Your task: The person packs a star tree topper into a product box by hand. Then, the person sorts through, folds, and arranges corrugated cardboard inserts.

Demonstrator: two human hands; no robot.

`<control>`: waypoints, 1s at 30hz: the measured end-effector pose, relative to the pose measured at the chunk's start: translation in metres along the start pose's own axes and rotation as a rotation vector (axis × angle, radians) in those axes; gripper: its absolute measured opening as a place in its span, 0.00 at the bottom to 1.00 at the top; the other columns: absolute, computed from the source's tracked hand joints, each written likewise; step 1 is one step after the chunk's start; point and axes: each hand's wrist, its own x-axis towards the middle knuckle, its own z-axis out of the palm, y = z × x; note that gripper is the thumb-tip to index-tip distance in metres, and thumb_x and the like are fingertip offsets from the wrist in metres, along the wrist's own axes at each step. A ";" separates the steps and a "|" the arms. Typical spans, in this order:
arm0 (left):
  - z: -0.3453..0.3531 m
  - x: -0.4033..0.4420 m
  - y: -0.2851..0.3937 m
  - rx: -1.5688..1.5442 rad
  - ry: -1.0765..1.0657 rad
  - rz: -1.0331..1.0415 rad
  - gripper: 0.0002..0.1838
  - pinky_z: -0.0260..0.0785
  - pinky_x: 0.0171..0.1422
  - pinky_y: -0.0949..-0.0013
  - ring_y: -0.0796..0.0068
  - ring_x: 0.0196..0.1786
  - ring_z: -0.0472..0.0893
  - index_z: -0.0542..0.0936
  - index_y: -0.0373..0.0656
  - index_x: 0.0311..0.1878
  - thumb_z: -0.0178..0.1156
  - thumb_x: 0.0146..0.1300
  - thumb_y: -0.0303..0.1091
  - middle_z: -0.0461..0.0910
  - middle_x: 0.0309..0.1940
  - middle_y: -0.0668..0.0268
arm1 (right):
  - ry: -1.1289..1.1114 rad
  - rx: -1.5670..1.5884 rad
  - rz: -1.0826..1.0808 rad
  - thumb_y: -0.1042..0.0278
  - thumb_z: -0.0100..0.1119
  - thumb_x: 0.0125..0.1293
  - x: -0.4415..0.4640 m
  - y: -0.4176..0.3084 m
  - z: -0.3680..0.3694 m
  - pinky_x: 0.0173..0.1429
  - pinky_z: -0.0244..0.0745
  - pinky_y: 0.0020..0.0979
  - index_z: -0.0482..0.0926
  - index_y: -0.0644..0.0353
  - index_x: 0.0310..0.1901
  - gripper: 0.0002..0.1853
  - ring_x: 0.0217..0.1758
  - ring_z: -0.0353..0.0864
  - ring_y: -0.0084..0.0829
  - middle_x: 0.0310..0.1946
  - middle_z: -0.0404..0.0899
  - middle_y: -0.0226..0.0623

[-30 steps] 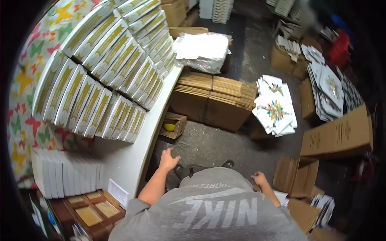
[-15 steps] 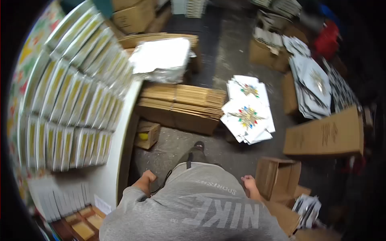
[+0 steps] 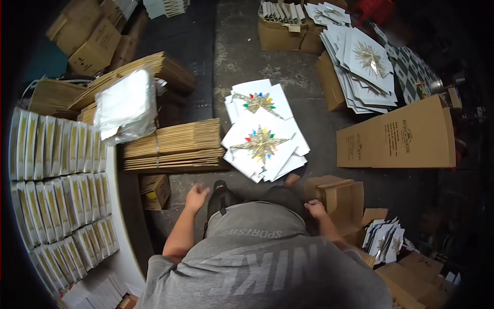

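Observation:
My left hand [image 3: 196, 198] hangs beside my left thigh, open with the thumb and fingers apart and nothing in it. By my right hip, my right hand [image 3: 315, 208] has its fingers curled in, and no object shows in it. Just ahead of my feet lies a stack of white cards [image 3: 282, 160]. On it are two gold glitter star ornaments, the nearer star [image 3: 260, 144] and the farther star [image 3: 257, 103], both set with red, blue, green and yellow pieces. Neither hand touches the stack. An open cardboard box [image 3: 342, 198] stands closest to my right hand.
Flattened cardboard [image 3: 180, 141] is bundled left of the cards, with a plastic-wrapped white pack [image 3: 126, 105] behind. Rows of white-and-gold boxes [image 3: 56, 193] fill the left table. At right stand a tall carton [image 3: 396, 136] and more star cards [image 3: 360, 67]. A small box [image 3: 155, 191] sits on the floor.
My view has turned to the right and I am nearer the card stack. My left hand has swung forward and its fingers have spread. The cards and stars look unchanged.

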 end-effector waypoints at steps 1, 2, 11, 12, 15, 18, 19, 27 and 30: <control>0.026 -0.001 -0.032 0.083 0.052 -0.053 0.28 0.79 0.55 0.59 0.57 0.46 0.86 0.83 0.34 0.59 0.71 0.63 0.47 0.88 0.46 0.55 | 0.008 -0.091 -0.072 0.55 0.72 0.66 0.029 0.000 -0.016 0.58 0.81 0.34 0.86 0.60 0.52 0.19 0.51 0.87 0.40 0.50 0.89 0.41; 0.041 -0.021 -0.041 0.109 0.046 -0.184 0.28 0.79 0.55 0.58 0.55 0.47 0.86 0.83 0.34 0.59 0.70 0.63 0.47 0.88 0.46 0.52 | -0.004 -0.106 -0.072 0.55 0.72 0.66 0.053 0.002 -0.037 0.58 0.81 0.34 0.86 0.60 0.52 0.19 0.51 0.87 0.40 0.50 0.89 0.41; 0.198 -0.198 0.008 0.253 -0.217 -0.512 0.35 0.77 0.68 0.56 0.48 0.63 0.85 0.88 0.38 0.60 0.69 0.61 0.59 0.88 0.59 0.52 | -0.067 -0.183 -0.321 0.57 0.72 0.67 0.172 -0.061 -0.233 0.60 0.81 0.37 0.86 0.62 0.55 0.21 0.52 0.87 0.44 0.50 0.90 0.43; 0.211 -0.196 0.035 0.231 -0.187 -0.532 0.35 0.77 0.68 0.56 0.48 0.63 0.85 0.88 0.38 0.60 0.69 0.61 0.59 0.88 0.59 0.52 | -0.087 -0.196 -0.355 0.57 0.72 0.67 0.192 -0.049 -0.240 0.60 0.81 0.37 0.86 0.62 0.55 0.21 0.52 0.87 0.44 0.50 0.90 0.43; 0.241 -0.176 0.105 0.029 -0.078 -0.424 0.28 0.78 0.65 0.59 0.53 0.58 0.87 0.86 0.38 0.59 0.69 0.65 0.51 0.89 0.56 0.54 | -0.011 -0.119 -0.231 0.57 0.72 0.67 0.229 -0.024 -0.259 0.59 0.82 0.37 0.86 0.64 0.53 0.20 0.50 0.87 0.43 0.48 0.90 0.44; 0.244 -0.145 0.145 -0.126 0.003 -0.360 0.26 0.78 0.63 0.62 0.57 0.55 0.87 0.85 0.39 0.61 0.70 0.66 0.46 0.89 0.54 0.55 | -0.032 -0.246 -0.223 0.56 0.71 0.67 0.223 -0.025 -0.276 0.59 0.82 0.37 0.87 0.64 0.50 0.20 0.49 0.87 0.42 0.48 0.90 0.43; 0.250 -0.136 0.156 -0.232 0.048 -0.357 0.27 0.78 0.62 0.63 0.59 0.54 0.87 0.84 0.39 0.62 0.71 0.66 0.45 0.89 0.53 0.57 | -0.044 -0.381 -0.242 0.55 0.71 0.67 0.220 -0.029 -0.288 0.59 0.82 0.37 0.87 0.64 0.49 0.19 0.49 0.87 0.42 0.48 0.90 0.43; 0.317 -0.147 0.156 -0.345 0.216 -0.552 0.28 0.78 0.61 0.62 0.59 0.53 0.87 0.83 0.39 0.63 0.72 0.65 0.46 0.88 0.53 0.56 | -0.187 -0.222 -0.637 0.54 0.71 0.67 0.342 -0.007 -0.348 0.60 0.81 0.37 0.88 0.60 0.49 0.18 0.50 0.87 0.43 0.49 0.90 0.41; 0.348 -0.169 0.167 -0.042 0.024 -0.672 0.34 0.79 0.63 0.60 0.57 0.58 0.87 0.86 0.35 0.59 0.70 0.62 0.57 0.88 0.56 0.50 | -0.481 0.118 -1.014 0.54 0.71 0.66 0.424 -0.032 -0.385 0.60 0.81 0.37 0.88 0.58 0.49 0.18 0.51 0.87 0.44 0.49 0.90 0.41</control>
